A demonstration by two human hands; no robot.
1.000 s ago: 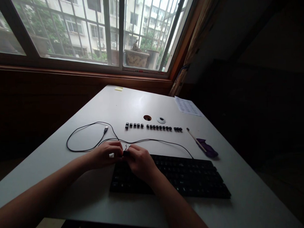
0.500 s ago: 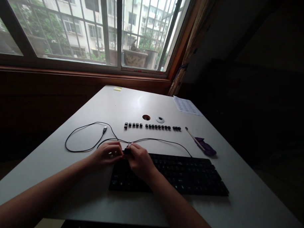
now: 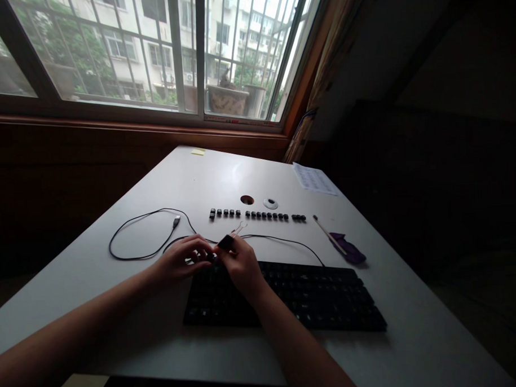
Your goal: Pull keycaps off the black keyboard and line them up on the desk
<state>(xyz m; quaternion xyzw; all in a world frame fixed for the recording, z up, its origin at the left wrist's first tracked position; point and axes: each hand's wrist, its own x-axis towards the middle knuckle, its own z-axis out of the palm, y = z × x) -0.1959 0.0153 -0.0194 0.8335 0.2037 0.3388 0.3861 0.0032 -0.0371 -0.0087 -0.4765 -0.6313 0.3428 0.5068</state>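
A black keyboard (image 3: 304, 296) lies on the white table, its upper left part covered by my hands. My right hand (image 3: 242, 266) is closed on a wire keycap puller (image 3: 226, 242). The puller's dark handle lies toward my left fingers, and its thin wire loops point away over the cable. Close beside it, my left hand (image 3: 186, 257) is curled at the keyboard's upper left corner, fingertips together by a small dark piece that I cannot make out. Beyond the hands, several black keycaps (image 3: 264, 214) stand in a row.
The keyboard's cable (image 3: 135, 258) loops to the left, ending in a USB plug (image 3: 176, 221). A brush (image 3: 329, 234) rests partly over a purple cloth (image 3: 353, 253) at right. Farther back are a round table hole (image 3: 247, 200), its ring cover (image 3: 271, 204) and a printed sheet (image 3: 314, 179).
The puller has turned in my right hand; its wire loops now show, pointing away. My left fingers have shifted slightly and sit a little apart from the puller's handle.
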